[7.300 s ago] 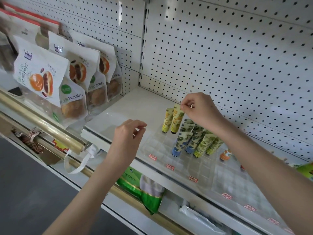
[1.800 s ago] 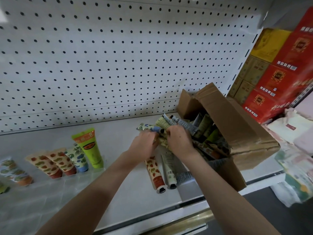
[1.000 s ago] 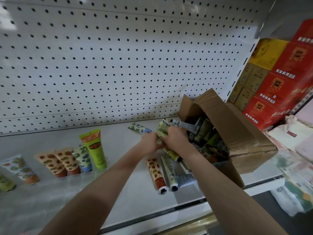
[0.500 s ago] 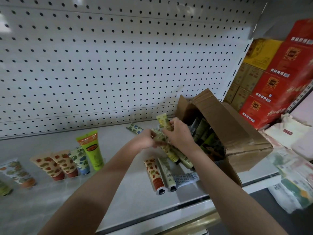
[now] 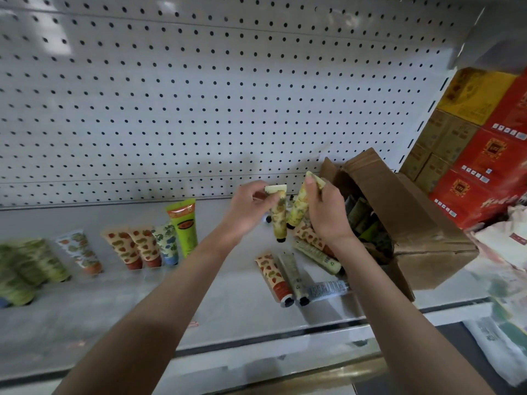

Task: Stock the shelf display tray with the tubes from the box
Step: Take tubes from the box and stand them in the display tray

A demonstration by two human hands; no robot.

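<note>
a: what's different from half a second ago?

b: the hands have come up off the pile and parted. the left hand [image 5: 251, 212] now pinches one yellow-green patterned plastic tube [image 5: 279, 216] near its crimped end, cap down. the right hand [image 5: 328, 215] grips a second yellow-green tube [image 5: 299, 208] the same way, just beside it.

a: so the pick is done?

b: i judge so. two tubes are out of the box and held above the shelf, not yet in the tray. the carry leftward comes next.

a: and round them, nearest first?

b: a brass-coloured rail [image 5: 328, 372] runs along the front, then the white metal shelf [image 5: 228, 306]. a red-spotted tube [image 5: 273, 276] and other loose ones lie on it below the hands, at the mouth of the tipped brown cardboard box [image 5: 422, 223], which holds more. to the left, blurred, the clear plastic display tray [image 5: 94, 292] has a row of tubes standing cap down, a tall lime-green tube [image 5: 184, 226] among them. behind is white pegboard [image 5: 199, 109], and far right are stacked red and yellow cartons [image 5: 484, 155].
</note>
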